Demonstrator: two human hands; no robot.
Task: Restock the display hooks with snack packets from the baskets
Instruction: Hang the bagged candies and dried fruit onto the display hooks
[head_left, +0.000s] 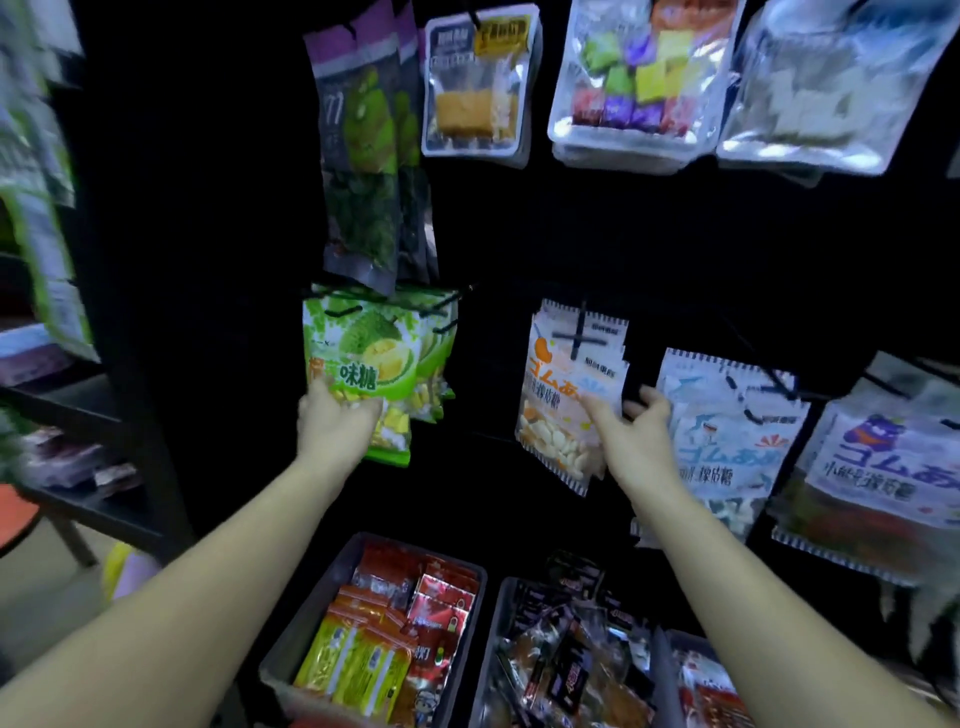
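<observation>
A black upright display panel fills the view, its bare band running across the middle from 9 to 3 o'clock. A black side shelf with blurred goods stands at 9 o'clock.

At 10 o'clock of centre the left hand grasps the lower part of a green durian-print candy packet hanging on the panel. Tall purple-topped green packets overlap its top edge.

At 3 o'clock the right hand spreads its fingers at the right edge of a white-and-orange gummy packet on a black wire hook; whether it grips I cannot tell. A pale-blue gummy packet hangs just beside.

At 6 o'clock a grey plastic basket holds red and yellow packets, and a second grey basket holds dark ones. A dark gap lies between the two hands.
</observation>
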